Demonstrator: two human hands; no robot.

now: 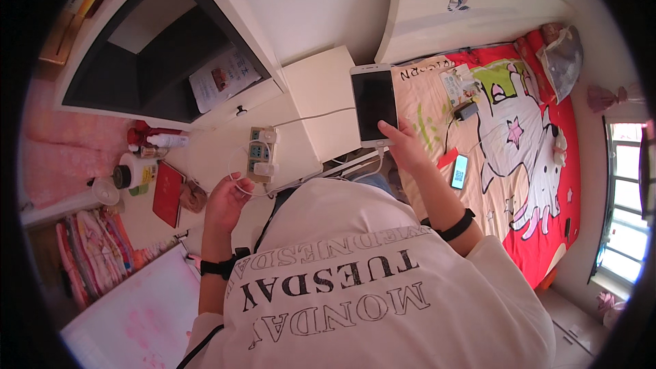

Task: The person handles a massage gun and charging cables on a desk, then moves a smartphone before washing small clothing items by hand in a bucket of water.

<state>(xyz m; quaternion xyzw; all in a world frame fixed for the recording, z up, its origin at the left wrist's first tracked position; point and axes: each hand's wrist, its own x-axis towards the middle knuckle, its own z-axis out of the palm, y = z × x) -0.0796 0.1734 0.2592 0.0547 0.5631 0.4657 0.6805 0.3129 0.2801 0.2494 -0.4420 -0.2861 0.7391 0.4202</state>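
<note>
My right hand point(409, 151) holds a white smartphone point(375, 102) by its lower right corner, the thumb on its dark screen. A white charging cable point(380, 164) is plugged into the phone's bottom end. Over the cabinet top my left hand point(224, 205) has its fingers curled around a loop of white cable. Just beyond those fingers lies a power strip point(254, 152) with white plugs in it. From its far end a grey cord point(315, 116) runs toward the phone and passes out of sight behind it.
On the bed point(492, 154) at right lie a second phone point(459, 171) with a lit screen, a black adapter point(465, 111) and a printed packet point(457, 85). Left of me are a red notebook point(168, 193), a white bottle point(143, 170) and an open-fronted cabinet point(169, 46).
</note>
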